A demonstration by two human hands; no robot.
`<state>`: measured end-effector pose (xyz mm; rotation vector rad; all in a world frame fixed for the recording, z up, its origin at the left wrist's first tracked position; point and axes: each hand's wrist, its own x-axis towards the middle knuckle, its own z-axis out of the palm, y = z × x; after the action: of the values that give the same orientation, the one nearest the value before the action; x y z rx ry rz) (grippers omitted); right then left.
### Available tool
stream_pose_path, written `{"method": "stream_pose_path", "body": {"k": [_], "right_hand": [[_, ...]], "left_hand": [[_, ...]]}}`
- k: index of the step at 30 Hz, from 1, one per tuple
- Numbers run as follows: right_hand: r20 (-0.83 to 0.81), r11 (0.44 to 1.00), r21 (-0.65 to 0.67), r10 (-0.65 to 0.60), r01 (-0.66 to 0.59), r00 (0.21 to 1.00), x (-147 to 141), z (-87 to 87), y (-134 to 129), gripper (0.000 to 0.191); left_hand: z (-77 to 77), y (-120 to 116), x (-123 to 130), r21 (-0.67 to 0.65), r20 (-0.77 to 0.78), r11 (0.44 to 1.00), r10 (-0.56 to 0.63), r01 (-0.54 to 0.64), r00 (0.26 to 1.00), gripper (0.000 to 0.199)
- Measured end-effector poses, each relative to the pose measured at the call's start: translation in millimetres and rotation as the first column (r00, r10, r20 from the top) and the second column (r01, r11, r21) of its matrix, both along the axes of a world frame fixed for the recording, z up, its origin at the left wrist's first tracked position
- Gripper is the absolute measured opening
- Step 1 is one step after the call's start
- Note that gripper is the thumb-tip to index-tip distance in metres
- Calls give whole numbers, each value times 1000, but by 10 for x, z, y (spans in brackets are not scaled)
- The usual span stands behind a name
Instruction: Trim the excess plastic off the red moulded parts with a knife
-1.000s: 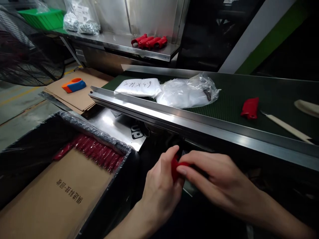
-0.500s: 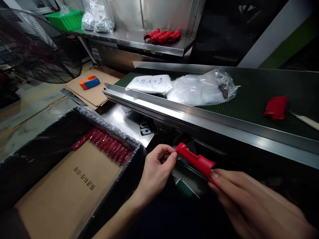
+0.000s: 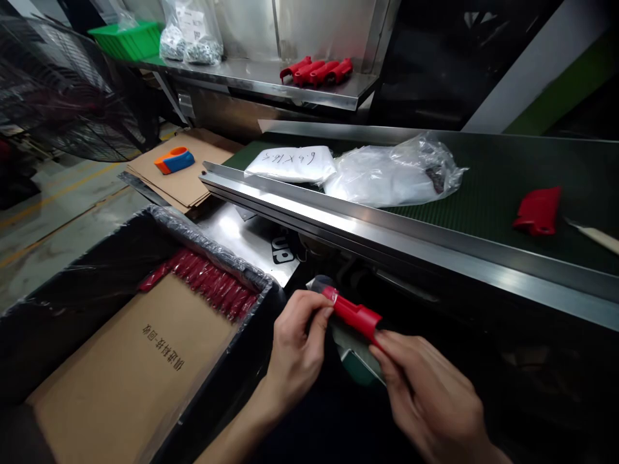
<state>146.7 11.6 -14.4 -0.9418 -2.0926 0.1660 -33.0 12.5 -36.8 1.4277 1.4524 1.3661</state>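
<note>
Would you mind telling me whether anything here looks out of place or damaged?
Nothing looks damaged or spilled. Both hands, left hand and right hand, hold one red plastic piece in front of the conveyor rail. A lone red part lies on the belt beside a crumpled clear bag; neither seems odd.

Left hand (image 3: 300, 345) and right hand (image 3: 428, 393), fingertips pinched, close together.

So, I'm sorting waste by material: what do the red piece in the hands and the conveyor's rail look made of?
The red piece looks like moulded plastic: one even colour, smooth with a dull sheen. The rail looks like brushed metal, likely steel or aluminium: silver, with long streaked reflections.
</note>
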Motion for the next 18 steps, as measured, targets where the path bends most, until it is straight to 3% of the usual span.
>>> {"method": "stream_pose_path", "body": {"k": [1,3,4,6,7,9,11,13,15,16,18], "right_hand": [[-99,986,-122,-128,116,987,-73,-55,-51,16],[-261,858,-461,-376,228,889,-209,-153,-158,13],[-333,757,-628,-472,181,816,-267,-194,-207,16],[-467,565,-822,-598,-71,651,-354,-253,-280,28],[-510,502,-844,-645,-187,569,-384,-271,-300,32],[-547,461,-837,-692,-296,471,-424,-280,-308,35],[-547,492,-833,-666,-252,506,-441,-258,-278,32],[-509,613,-783,-539,-102,671,-425,-213,-212,23],[-406,824,-566,-274,-5,872,-353,-160,-113,16],[-300,911,-413,-114,-21,947,-292,-138,-52,19],[-25,979,-134,153,-155,988,-135,-121,86,29]], "left_hand": [[-22,-20,10,28,-7,999,27,-26,1000,11],[-62,-50,21,80,-17,993,91,-90,996,12],[-80,-60,21,102,-20,988,122,-120,992,12],[-112,-68,11,140,-24,975,175,-170,984,14],[-125,-69,4,156,-24,970,194,-188,981,14],[-141,-72,-8,181,-22,963,208,-201,978,16],[-136,-88,-7,203,-24,964,183,-174,983,17],[-97,-119,1,235,-34,965,127,-116,991,19],[-24,-154,-2,262,-44,962,90,-75,995,22],[22,-168,-12,263,-47,962,93,-78,995,22],[117,-187,-47,219,-48,969,129,-115,991,17]]}}
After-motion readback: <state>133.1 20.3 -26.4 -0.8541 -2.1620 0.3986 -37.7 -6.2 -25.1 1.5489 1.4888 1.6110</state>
